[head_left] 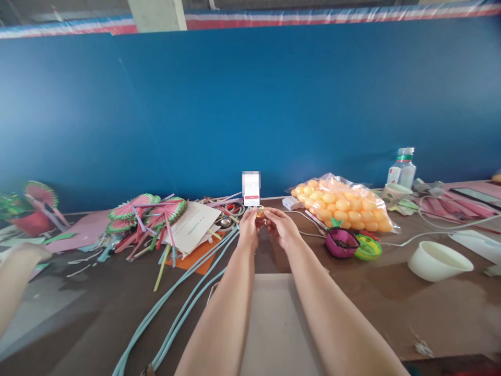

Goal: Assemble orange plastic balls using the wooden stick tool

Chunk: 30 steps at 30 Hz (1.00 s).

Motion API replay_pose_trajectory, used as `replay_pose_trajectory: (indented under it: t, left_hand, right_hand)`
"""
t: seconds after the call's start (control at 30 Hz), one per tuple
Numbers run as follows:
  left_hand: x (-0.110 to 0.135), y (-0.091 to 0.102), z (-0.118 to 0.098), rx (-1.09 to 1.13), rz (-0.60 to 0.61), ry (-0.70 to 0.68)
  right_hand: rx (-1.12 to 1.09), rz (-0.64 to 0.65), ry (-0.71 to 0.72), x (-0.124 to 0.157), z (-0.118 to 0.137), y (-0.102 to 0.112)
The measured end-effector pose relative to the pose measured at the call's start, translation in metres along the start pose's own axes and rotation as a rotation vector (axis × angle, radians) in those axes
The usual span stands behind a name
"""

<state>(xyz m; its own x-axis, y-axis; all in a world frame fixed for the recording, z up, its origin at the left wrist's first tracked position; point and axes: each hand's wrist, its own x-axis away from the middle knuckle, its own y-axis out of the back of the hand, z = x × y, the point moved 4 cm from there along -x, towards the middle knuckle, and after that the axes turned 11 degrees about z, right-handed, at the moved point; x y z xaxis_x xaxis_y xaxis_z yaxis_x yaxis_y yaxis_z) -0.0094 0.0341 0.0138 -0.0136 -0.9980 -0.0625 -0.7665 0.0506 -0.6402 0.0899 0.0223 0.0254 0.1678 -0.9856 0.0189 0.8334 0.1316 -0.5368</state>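
Note:
Both my hands meet over the middle of the table, arms stretched forward. My left hand (250, 225) has its fingers closed around a small shiny yellow and silvery object (260, 211), whose kind is too small to make out. My right hand (279, 223) pinches the same object from the other side with thumb and fingers. Just behind the hands stands a phone (251, 190) with a lit, partly blurred screen, upright near the blue panel. Below my forearms lies a pale flat board or tray (277, 313).
Left are watermelon-patterned paper fans (135, 209), printed paper (193, 224), pale blue cords (188, 274) and a co-worker's arm (18, 277). Right are a bag of orange balls (344, 203), a purple pouch (342, 244), a white bowl (426, 269) and bottles (403, 169). A blue panel (250, 104) stands behind.

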Motion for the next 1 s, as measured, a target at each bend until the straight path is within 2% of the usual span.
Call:
replay_pose_trajectory:
  t: [0.53, 1.0]
  left_hand:
    - [-0.0005, 0.0014, 0.0011, -0.037, 0.0, 0.002]
    - [-0.0025, 0.0023, 0.0024, -0.035, -0.002, 0.001]
  right_hand:
    - [-0.076, 0.048, -0.009, -0.0034, -0.0034, 0.0031]
    - [-0.037, 0.057, 0.005, -0.0043, -0.0048, 0.0029]
